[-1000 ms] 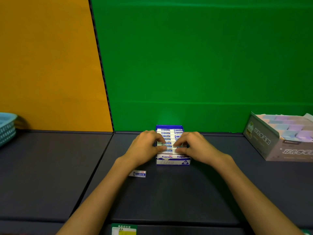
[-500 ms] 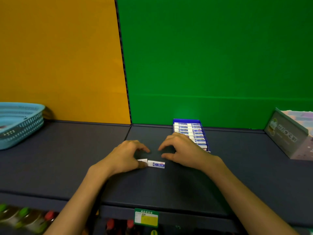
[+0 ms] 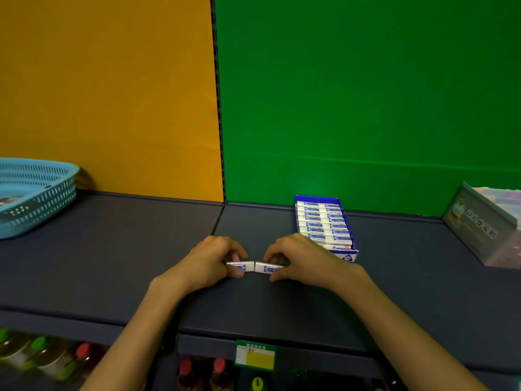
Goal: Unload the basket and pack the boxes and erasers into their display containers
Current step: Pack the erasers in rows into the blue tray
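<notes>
Erasers: your left hand [image 3: 210, 261] pinches one eraser [image 3: 240, 266] and your right hand [image 3: 303, 256] pinches another eraser [image 3: 266, 268], end to end on the dark shelf [image 3: 112, 249]. Just behind your right hand sits the blue display box [image 3: 324, 224] of erasers; a teal basket [image 3: 33, 193] stands far left, a grey-green carton [image 3: 485, 230] far right, against orange and green back panels.

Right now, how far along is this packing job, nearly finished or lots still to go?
Looks close to finished for the erasers. The blue display box holds rows of erasers, though the row nearest the hands shows less clearly. In hand: the left hand pinches one eraser and the right hand another eraser, end to end on the shelf. Left: those two, plus whatever remains in the basket, largely hidden.
</notes>
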### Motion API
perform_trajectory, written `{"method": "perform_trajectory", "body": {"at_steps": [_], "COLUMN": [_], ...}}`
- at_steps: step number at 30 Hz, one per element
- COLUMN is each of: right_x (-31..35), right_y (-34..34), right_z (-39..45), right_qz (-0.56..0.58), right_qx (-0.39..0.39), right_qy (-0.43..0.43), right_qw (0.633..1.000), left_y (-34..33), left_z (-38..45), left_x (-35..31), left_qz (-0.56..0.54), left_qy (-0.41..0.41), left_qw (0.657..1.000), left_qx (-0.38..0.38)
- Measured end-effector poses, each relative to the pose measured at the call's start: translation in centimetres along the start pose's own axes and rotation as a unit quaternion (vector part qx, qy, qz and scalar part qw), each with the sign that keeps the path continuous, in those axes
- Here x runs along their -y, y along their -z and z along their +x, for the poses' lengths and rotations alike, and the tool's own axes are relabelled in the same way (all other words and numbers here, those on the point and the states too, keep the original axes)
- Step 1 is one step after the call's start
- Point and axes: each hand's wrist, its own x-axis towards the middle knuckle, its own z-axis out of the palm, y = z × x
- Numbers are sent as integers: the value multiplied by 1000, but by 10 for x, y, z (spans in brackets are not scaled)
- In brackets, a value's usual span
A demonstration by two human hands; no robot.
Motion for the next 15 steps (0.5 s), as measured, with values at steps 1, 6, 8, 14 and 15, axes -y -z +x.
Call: {"method": "perform_trajectory", "body": {"at_steps": [1, 6, 8, 14, 15], "right_x": [0, 0, 0, 2, 3], "right_y": [0, -2, -4, -2, -2], "right_z": [0, 0, 1, 4, 4], "right_qz": [3, 0, -5, 0, -4], "right_qx": [2, -4, -9, -18, -17], "right_qy": [-1, -8, -12, -22, -19], "right_qw": [1000, 1000, 1000, 1000, 1000], "left_y": [-1, 0, 2, 3, 2], "left_z": [0, -5, -8, -8, -8], "left_x": [1, 2, 1, 5, 6], "left_qz": [4, -31, -122, -235, -226], "left_qy": [-2, -30, -26, 29, 36], "left_qw": [1000, 997, 988, 961, 963], "left_qx": [-5, -66, -94, -144, -144]}}
